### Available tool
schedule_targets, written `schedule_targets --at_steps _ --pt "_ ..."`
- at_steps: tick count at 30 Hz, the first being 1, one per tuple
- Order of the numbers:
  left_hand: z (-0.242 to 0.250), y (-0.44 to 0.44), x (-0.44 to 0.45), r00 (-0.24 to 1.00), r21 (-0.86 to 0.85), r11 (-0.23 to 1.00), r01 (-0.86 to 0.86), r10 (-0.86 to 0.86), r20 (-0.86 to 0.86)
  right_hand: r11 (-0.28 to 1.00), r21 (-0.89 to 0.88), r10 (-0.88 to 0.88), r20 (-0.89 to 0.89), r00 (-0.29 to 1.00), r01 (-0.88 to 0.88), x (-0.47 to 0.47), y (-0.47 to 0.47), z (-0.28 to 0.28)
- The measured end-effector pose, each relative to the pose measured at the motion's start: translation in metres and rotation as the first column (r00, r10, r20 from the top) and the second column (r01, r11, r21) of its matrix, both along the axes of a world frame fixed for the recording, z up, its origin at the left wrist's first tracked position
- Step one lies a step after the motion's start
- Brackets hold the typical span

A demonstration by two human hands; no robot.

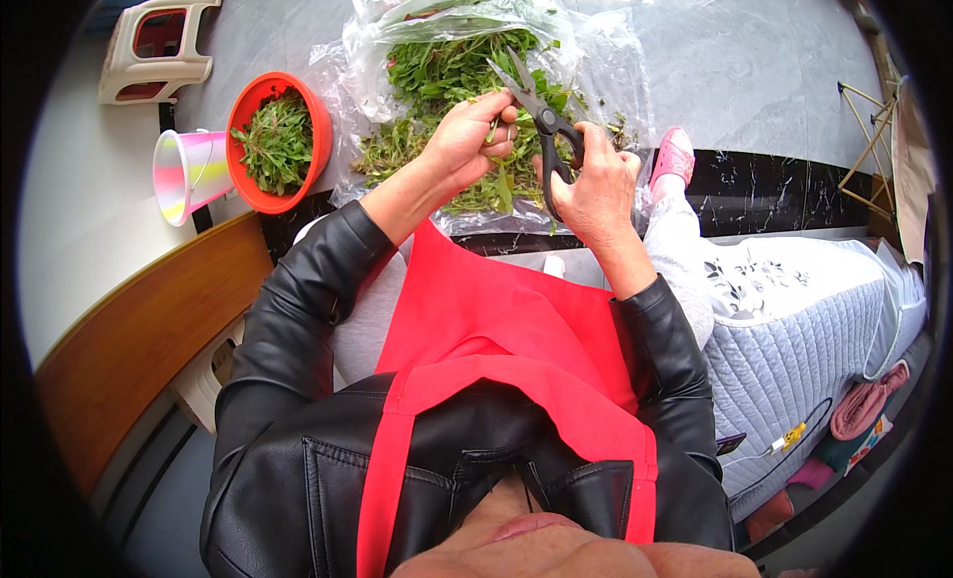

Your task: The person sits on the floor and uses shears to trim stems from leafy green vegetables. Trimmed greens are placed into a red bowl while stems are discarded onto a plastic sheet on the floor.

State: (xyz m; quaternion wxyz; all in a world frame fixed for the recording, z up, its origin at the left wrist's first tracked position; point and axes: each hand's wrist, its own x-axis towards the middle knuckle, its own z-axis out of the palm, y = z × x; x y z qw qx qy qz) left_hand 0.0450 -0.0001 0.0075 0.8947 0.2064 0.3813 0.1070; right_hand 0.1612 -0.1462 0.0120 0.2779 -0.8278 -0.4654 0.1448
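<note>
My right hand (601, 187) grips the black handles of a pair of scissors (547, 121), whose metal blades are parted and point up and left. Close to the blades, my left hand (476, 135) has its fingers curled and pinches a small piece of green plant (493, 129). Beneath both hands, loose leafy greens (439, 71) lie heaped on a clear plastic sheet (618, 64) on the floor. A red-orange bowl (322, 131) to the left holds more leafy greens (278, 142).
A multicoloured bucket (195, 172) lies beside the bowl, near a wooden board (164, 295). Further left is a beige plastic stool (156, 49). A pink clog (674, 157) is right of the sheet; a quilted cover (789, 354) lies at the right.
</note>
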Motion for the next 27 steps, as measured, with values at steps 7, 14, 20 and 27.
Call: schedule_targets --at_steps 7,14,20,27 --pt "-0.001 -0.001 -0.001 0.999 0.008 1.000 0.008 -0.008 0.035 1.000 0.024 -0.003 0.004 1.000 0.003 -0.002 0.001 0.000" --pt "-0.001 0.000 0.000 1.000 -0.024 1.000 0.013 -0.013 -0.003 0.981 -0.090 -0.193 -0.341 0.920 0.173 0.000 0.002 -0.001" --pt "-0.002 0.009 -0.001 0.983 -0.161 0.986 0.045 -0.015 0.181 0.951 -0.072 -0.270 -0.663 0.698 0.299 0.012 0.003 -0.022" --pt "-0.006 0.024 -0.002 0.934 -0.272 0.962 0.024 0.076 0.350 0.927 -0.145 -0.285 -0.873 0.396 0.347 0.022 0.002 -0.026"
